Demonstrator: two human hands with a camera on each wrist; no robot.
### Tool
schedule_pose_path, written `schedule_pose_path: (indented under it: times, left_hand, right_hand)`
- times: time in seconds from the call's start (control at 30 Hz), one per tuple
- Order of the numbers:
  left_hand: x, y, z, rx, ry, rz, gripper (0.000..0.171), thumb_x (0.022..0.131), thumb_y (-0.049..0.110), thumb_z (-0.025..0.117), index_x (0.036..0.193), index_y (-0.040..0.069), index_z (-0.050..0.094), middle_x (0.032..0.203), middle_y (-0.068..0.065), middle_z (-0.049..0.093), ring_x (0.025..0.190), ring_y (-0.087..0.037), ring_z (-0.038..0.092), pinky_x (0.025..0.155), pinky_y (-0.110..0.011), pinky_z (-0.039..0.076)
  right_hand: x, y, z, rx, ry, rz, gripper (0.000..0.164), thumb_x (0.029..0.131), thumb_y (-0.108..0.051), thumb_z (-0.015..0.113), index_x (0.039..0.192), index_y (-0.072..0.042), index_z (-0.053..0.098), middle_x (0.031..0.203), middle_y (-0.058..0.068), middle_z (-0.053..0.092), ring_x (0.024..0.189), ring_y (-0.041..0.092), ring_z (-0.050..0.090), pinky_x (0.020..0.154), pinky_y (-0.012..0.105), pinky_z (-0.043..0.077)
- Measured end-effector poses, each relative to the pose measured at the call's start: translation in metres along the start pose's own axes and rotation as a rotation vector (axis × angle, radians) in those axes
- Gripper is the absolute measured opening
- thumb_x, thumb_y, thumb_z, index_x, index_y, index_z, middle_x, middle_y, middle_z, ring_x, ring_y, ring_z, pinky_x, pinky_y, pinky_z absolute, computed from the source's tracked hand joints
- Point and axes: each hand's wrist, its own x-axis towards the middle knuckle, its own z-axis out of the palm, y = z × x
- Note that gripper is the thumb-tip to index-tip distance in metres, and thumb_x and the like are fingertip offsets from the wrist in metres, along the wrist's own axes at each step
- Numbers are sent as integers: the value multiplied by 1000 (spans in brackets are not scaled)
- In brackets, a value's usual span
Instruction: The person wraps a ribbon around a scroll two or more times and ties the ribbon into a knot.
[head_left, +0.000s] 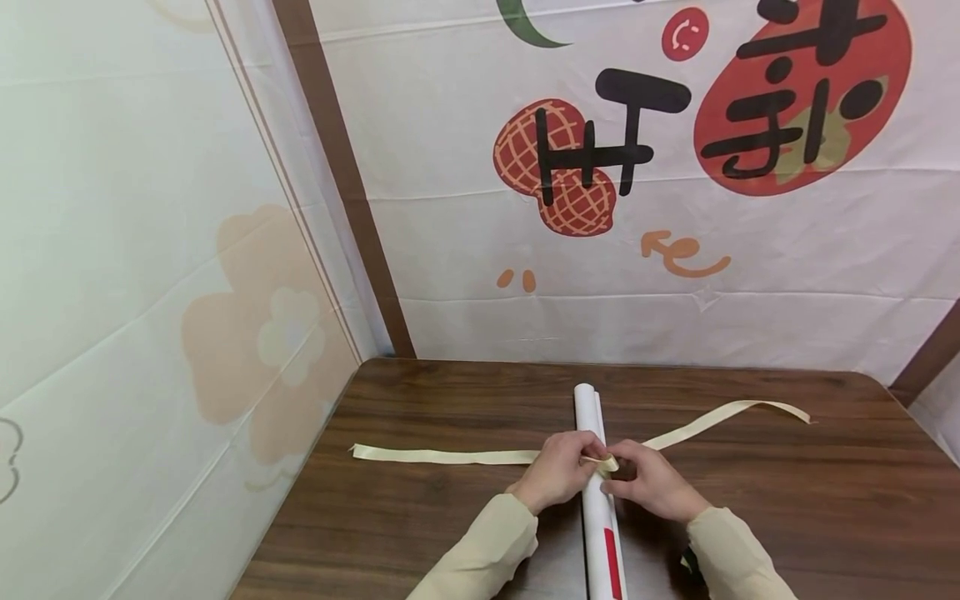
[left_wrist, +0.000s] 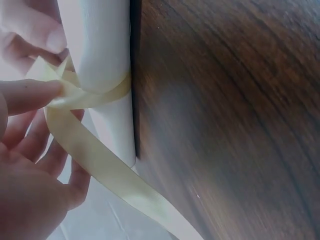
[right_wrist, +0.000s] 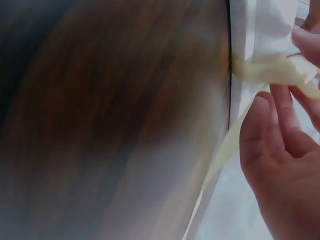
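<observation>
A rolled white paper tube (head_left: 597,517), with a red strip near its near end, lies lengthwise on the table. Around its middle goes a cream ribbon (head_left: 450,457), looped and crossed on top, its two tails spread left and right. My left hand (head_left: 553,473) pinches the ribbon at the crossing, thumb on top, as the left wrist view shows. From the other side my right hand (head_left: 660,483) holds the ribbon's loop with bent fingers, close against the tube. Part of the crossing is hidden behind the fingers (right_wrist: 257,122).
The dark wooden table (head_left: 420,400) has rounded far corners. A printed white cloth (head_left: 450,333) hangs behind it, and another stands along the left side. Beside my right sleeve a small dark object (head_left: 690,562) is partly covered.
</observation>
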Motion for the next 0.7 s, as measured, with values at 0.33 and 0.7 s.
schedule_pose_path:
  times: [0.33, 0.7]
  left_hand:
    - [3, 0, 3, -42, 29, -8, 14, 83, 5, 68, 93, 14, 68, 86, 8, 70, 82, -2, 60, 75, -13, 43]
    - [4, -2, 7, -16, 43, -1, 13, 83, 5, 68, 92, 14, 69, 87, 10, 69, 81, -3, 60, 73, -12, 44]
  right_hand:
    - [-1, 1, 5, 37, 21, 82, 7, 81, -5, 73, 84, -5, 66, 85, 4, 60, 77, 2, 50, 64, 20, 43]
    - [-6, 7, 1, 129, -100, 78, 12, 86, -10, 69, 80, -9, 60, 79, 0, 52, 76, 3, 46, 64, 24, 40]
